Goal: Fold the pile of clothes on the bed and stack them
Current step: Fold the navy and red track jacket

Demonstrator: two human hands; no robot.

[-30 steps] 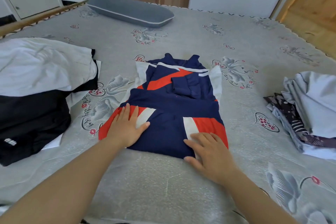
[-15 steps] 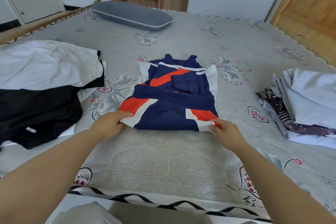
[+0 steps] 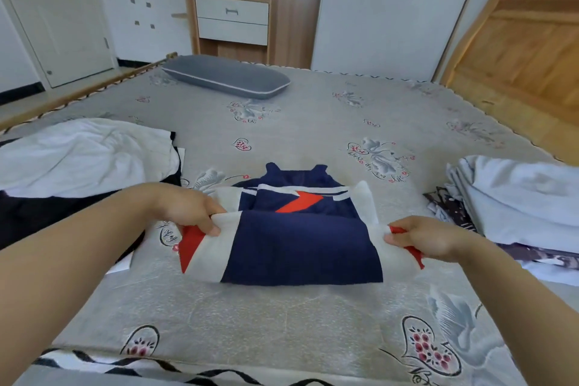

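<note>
Pinching the garment [image 3: 300, 247] edge, both hands' fingers [image 3: 210, 227] partly vanish under its fold.

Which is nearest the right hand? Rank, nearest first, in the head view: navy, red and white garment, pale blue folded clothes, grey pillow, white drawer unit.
From the right hand:
1. Navy, red and white garment, gripped by it.
2. Pale blue folded clothes, just right.
3. Grey pillow, far left.
4. White drawer unit, beyond the bed.

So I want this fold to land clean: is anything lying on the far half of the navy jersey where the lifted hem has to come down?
Nothing visible does. Left hand and right hand pinch the navy jersey hem; its far half lies bare on the bed.
</note>
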